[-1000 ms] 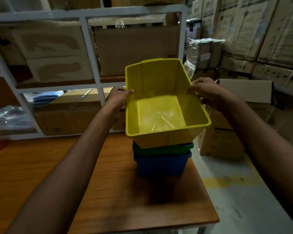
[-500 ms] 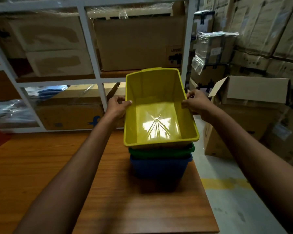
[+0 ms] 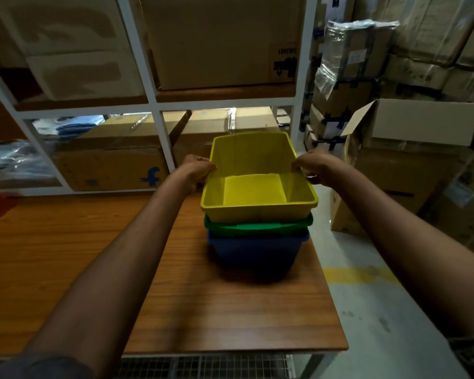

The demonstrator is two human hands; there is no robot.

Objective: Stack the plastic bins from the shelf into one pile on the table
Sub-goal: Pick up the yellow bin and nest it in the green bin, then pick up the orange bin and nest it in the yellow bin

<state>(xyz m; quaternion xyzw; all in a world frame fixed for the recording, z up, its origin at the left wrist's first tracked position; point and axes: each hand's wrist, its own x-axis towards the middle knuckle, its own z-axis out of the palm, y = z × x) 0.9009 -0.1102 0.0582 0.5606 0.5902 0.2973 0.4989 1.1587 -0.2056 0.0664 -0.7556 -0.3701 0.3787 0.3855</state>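
Observation:
A yellow plastic bin sits nested on top of a green bin, which sits inside a blue bin. The pile stands on the wooden table near its right edge. My left hand grips the yellow bin's left rim. My right hand grips its right rim. Both hands have their fingers curled over the rim. Only the green bin's rim shows.
A white shelf frame stands behind the table, filled with cardboard boxes. To the right, on the floor, more boxes are piled, including an open carton. The table's right edge drops to a grey floor with a yellow stripe.
The yellow bin has come down from a tilted position above the pile and now sits level in the green bin. Both hands have kept their hold on its rims.

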